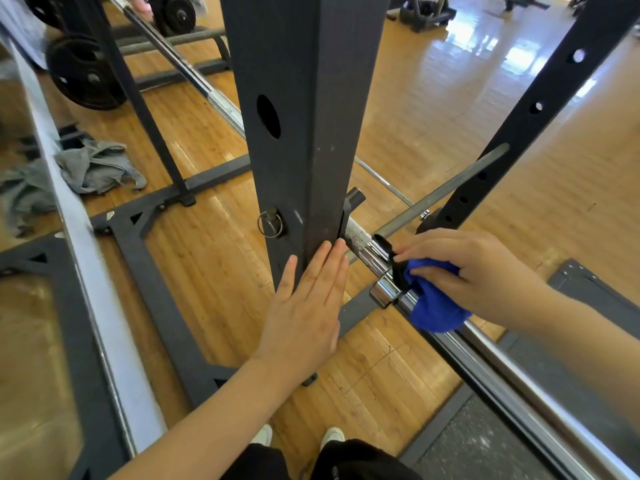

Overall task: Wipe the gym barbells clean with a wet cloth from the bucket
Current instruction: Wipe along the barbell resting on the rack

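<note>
Right now the right hand [474,271] grips a bunched blue cloth [436,299] against the shiny barbell [502,362], just where the bar meets the black upright post [304,133] of the rack. The left hand [308,299] lies flat with straight fingers on the post, holding nothing. No bucket is in sight from where I stand. A black strap or clip [398,268] sits on the bar right beside the cloth, and I reckon the cloth could snag on it, or fingers get nipped in the tight corner between bar and post. A wet cloth might also drip on the wooden floor [450,116], making it slick near the person's shoes [332,436]. A grey rag [100,168] lies further off.
</note>
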### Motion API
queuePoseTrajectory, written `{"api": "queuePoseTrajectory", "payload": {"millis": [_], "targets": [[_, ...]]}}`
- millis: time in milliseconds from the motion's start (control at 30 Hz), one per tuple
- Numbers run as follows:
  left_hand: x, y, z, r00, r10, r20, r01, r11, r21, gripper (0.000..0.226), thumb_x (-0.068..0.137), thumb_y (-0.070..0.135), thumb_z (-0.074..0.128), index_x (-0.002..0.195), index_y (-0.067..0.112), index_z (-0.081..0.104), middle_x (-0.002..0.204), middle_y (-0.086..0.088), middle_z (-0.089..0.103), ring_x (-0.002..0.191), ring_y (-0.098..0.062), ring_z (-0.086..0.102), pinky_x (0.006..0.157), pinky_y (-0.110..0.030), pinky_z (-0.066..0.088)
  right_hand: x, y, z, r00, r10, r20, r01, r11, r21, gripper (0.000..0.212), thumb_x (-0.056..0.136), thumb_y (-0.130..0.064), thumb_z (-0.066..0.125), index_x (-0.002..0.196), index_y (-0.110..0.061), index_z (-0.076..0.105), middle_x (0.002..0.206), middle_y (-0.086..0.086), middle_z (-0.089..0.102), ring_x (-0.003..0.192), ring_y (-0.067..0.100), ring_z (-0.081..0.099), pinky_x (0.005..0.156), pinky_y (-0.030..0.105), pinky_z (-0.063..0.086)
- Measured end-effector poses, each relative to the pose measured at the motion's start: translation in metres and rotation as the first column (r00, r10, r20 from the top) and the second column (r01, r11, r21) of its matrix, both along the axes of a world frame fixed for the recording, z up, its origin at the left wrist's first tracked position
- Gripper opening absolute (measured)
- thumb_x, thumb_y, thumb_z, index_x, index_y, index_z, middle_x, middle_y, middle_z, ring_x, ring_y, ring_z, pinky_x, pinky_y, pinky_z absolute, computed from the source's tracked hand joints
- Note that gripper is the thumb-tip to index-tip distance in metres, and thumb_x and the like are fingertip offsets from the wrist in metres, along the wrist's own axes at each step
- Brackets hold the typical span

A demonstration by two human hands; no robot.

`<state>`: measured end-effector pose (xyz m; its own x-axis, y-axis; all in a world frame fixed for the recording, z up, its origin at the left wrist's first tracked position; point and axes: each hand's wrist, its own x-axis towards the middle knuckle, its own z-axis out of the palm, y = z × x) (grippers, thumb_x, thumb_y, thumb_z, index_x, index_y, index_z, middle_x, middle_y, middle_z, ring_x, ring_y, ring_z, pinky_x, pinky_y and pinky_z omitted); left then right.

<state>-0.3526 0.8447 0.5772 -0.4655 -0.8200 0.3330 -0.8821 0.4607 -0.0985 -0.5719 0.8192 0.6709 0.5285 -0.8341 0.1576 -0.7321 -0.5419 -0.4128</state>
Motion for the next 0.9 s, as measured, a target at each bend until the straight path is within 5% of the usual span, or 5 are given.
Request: {"api": "queuePoseTrajectory", "payload": {"millis": [133, 233, 433, 733, 900], "targets": [[0.001, -0.001, 0.001, 1.000, -0.022, -0.005, 0.022, 1.000, -0.007, 0.082, 0.072, 0.024, 0.066, 0.142, 0.002, 0.030, 0.151, -0.011, 0.018, 0.139, -0.025, 0.021, 0.114, -0.045, 0.001, 0.029, -0.002, 0.001, 0.979, -0.198, 0.056, 0.199, 0.980, -0.008, 0.017, 0.093, -0.011, 0.056, 0.106, -0.011, 0.068, 0.090, -0.004, 0.064, 0.081, 0.005, 0.054, 0.075, 0.017, 0.042], [0.003, -0.001, 0.002, 0.999, -0.041, 0.001, 0.041, 0.999, 0.001, 0.082, 0.070, 0.023, 0.070, 0.141, 0.001, 0.035, 0.151, -0.012, 0.022, 0.139, -0.026, 0.022, 0.114, -0.046, 0.004, 0.048, -0.004, -0.003, 0.959, -0.260, -0.115, 0.267, 0.963, 0.049, 0.023, 0.095, -0.028, 0.052, 0.114, -0.019, 0.062, 0.105, -0.007, 0.063, 0.096, 0.010, 0.055, 0.084, 0.018, 0.039], [0.007, -0.005, -0.001, 0.996, -0.083, -0.025, 0.083, 0.996, 0.020, 0.086, 0.072, 0.024, 0.063, 0.144, 0.003, 0.020, 0.154, -0.012, 0.020, 0.141, -0.025, 0.020, 0.115, -0.044, -0.001, 0.053, 0.026, -0.016, 0.950, 0.013, -0.311, -0.061, 0.987, -0.147, 0.028, 0.059, 0.000, 0.079, 0.083, -0.014, 0.073, 0.084, -0.001, 0.070, 0.082, 0.021, 0.066, 0.078, 0.038, 0.058], [0.021, -0.012, -0.011, 0.973, -0.230, -0.009, 0.230, 0.972, 0.056, 0.096, 0.065, 0.028, 0.074, 0.143, 0.002, 0.024, 0.151, -0.015, 0.029, 0.138, -0.027, 0.024, 0.112, -0.043, 0.010, 0.049, 0.043, -0.040, 0.941, -0.048, -0.335, -0.072, 0.938, -0.338, 0.033, 0.064, 0.000, 0.077, 0.096, -0.011, 0.074, 0.109, 0.004, 0.070, 0.110, 0.025, 0.062, 0.106, 0.036, 0.035], [0.034, -0.015, -0.015, 0.954, -0.299, -0.002, 0.299, 0.954, 0.034, 0.088, 0.067, 0.026, 0.074, 0.139, 0.000, 0.030, 0.148, -0.016, 0.034, 0.137, -0.028, 0.025, 0.111, -0.044, 0.009, 0.025, 0.065, -0.025, 0.894, -0.445, -0.045, 0.388, 0.822, -0.416, 0.023, 0.075, 0.000, 0.060, 0.095, 0.001, 0.070, 0.101, 0.015, 0.070, 0.096, 0.033, 0.066, 0.081, 0.054, 0.054]]}}
